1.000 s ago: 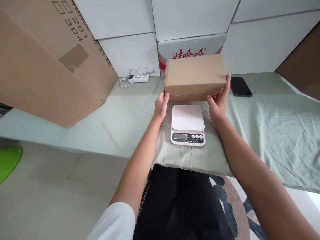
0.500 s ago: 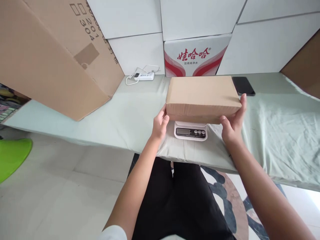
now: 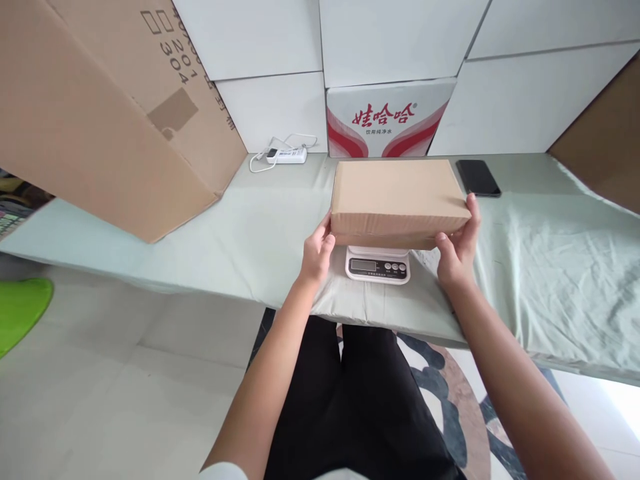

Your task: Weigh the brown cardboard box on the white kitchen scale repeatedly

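Note:
A closed brown cardboard box (image 3: 397, 190) lies level over a white digital scale (image 3: 377, 267), hiding most of its platform. I cannot tell whether its weight rests there. My left hand (image 3: 317, 250) grips the box's left end near the front corner, thumb in front and fingers behind. At the right end my right hand (image 3: 459, 247) holds the other front corner, thumb on the front face and fingers along the side. The scale's small display and several buttons show in front of the box; no digits are readable.
A black phone (image 3: 479, 178) lies behind and right of the box. A white power strip (image 3: 287, 156) with a cord sits at the back left. One large carton (image 3: 120, 120) stands at left. White boxes (image 3: 273, 113) line the back of the cloth-covered table (image 3: 240, 240).
The view has shifted slightly, so everything sits a little differently in the frame. Both hands keep their hold, and the box stays over the scale.

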The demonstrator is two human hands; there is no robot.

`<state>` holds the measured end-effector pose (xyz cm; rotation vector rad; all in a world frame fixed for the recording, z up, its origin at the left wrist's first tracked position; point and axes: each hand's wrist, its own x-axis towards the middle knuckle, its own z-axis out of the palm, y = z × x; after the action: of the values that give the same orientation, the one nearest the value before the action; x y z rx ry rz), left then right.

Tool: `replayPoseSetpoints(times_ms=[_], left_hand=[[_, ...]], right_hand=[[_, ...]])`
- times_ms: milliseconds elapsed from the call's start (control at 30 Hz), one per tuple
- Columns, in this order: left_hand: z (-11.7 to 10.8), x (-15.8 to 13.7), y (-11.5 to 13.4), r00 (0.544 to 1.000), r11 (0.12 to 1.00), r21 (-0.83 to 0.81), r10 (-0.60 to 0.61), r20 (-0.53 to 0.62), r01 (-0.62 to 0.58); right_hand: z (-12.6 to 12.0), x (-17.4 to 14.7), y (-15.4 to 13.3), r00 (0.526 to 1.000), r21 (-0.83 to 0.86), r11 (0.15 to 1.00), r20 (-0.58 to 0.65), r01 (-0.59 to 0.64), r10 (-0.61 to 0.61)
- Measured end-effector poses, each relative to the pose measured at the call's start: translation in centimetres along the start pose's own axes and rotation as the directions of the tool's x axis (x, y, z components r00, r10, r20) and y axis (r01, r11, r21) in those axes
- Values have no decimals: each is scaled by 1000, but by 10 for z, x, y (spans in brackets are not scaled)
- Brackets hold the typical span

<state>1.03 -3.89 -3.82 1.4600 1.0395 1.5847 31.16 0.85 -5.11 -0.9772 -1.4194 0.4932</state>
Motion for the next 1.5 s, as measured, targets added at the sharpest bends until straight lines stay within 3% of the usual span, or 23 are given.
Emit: replayPoseSetpoints(times_ms=[167, 300, 567, 667, 767, 867, 967, 1067, 1200, 1500], left_hand=[[-1, 0, -3, 999, 1000, 0, 4, -44, -4], [-2, 1, -5, 998, 1000, -4, -4, -60, 4], [0, -2, 11, 999, 1000, 23, 13, 41, -14], [-1, 17, 21, 996, 997, 3, 73, 52, -73], [0, 56, 22, 992, 992, -3, 123, 30, -123], [6, 99, 4, 995, 995, 8, 98, 20, -98], [12, 123, -27, 1000, 1000, -13, 28, 6, -28], [13, 127, -53, 998, 997, -46, -59, 6, 59], [11, 126, -71, 993, 991, -61, -119, 23, 120], [12, 126, -76, 989, 987, -51, -148, 26, 149]], right_hand=[[-2, 1, 13, 995, 16, 995, -36, 93, -93], [-5, 2, 17, 993, 12, 995, -71, 96, -95], [-8, -4, -8, 997, 0, 998, 8, 71, -71], [-7, 12, -31, 986, 37, 985, -17, 169, -169], [3, 48, -43, 977, 75, 975, -28, 211, -209], [24, 86, -24, 992, 51, 991, 30, 123, -125], [46, 104, 16, 995, 110, 990, 36, 84, -88], [56, 102, 49, 998, 99, 995, 66, -21, 15], [52, 96, 63, 986, 80, 986, 95, -148, 140], [48, 98, 76, 980, 67, 981, 93, -180, 174]])
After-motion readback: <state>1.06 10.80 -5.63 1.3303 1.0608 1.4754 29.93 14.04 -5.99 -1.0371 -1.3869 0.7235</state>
